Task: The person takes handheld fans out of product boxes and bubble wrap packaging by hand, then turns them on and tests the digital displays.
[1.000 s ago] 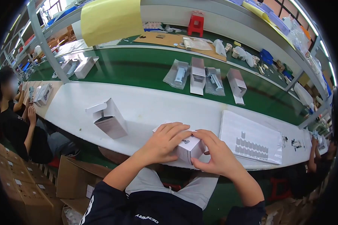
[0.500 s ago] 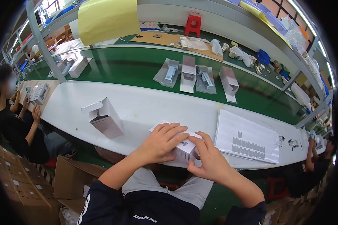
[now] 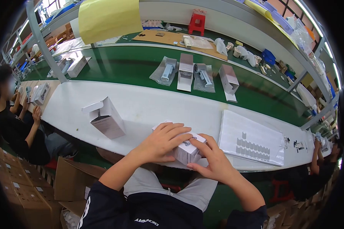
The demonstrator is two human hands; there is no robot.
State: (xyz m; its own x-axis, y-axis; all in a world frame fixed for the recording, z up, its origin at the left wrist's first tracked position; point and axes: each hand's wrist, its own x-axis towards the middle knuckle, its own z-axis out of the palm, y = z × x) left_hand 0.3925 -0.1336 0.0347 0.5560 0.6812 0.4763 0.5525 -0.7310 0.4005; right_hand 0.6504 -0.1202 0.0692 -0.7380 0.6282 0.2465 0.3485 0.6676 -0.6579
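Behind the work area, the full width is spanned by a green surface (image 3: 118, 63), along whose near side a white table (image 3: 156, 101) is set. At the left, a seated person (image 3: 17, 129) in dark clothing can be seen with both hands near a printed box (image 3: 41, 94). From the shelf above, a yellow sheet (image 3: 109, 21) is hung. On the floor side at lower left, an open brown carton (image 3: 70, 177) is seen. The right part of the table is covered by a stack of white sheets (image 3: 256, 133), on which rows of grey shapes are printed or stuck.

To the left, an upright carton (image 3: 109, 124) is placed on the table, its top flap raised. Between it and the sheets, at the table's near edge, a white box (image 3: 185, 152) is held in both hands. Its top is covered by the left hand (image 3: 162, 141), with the thumb brought down on the near side. Its right end is gripped between the fingers and thumb of the right hand (image 3: 212, 160). How firmly it is pressed cannot be told.

Farther back, two smaller-looking boxes (image 3: 185, 70) are laid on the green surface, one flanked by two bagged devices (image 3: 166, 70).
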